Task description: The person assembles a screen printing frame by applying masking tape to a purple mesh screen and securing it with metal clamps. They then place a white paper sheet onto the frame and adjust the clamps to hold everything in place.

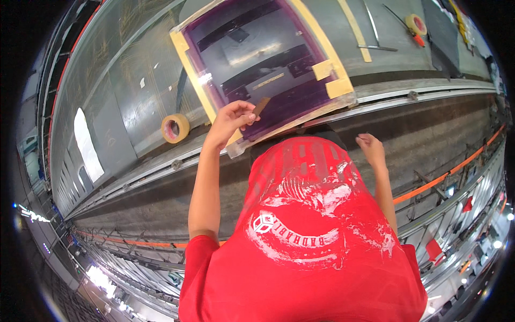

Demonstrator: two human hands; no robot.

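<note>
My left hand pinches a small brown rectangular piece between thumb and fingers, just above the lower left part of a framed purple screen. The piece's material is not clear. Dark shapes show on the screen's glossy face, and cream masking tape lines its borders. Out past the table's near edge, to the right of my body, is my right hand. Its fingers are curled closed, and whatever they might hold is hidden.
On the long grey table, a roll of cream tape lies left of the screen. Farther right are a metal squared tool, a second tape roll and an orange-tipped tool. A metal rail follows the near edge.
</note>
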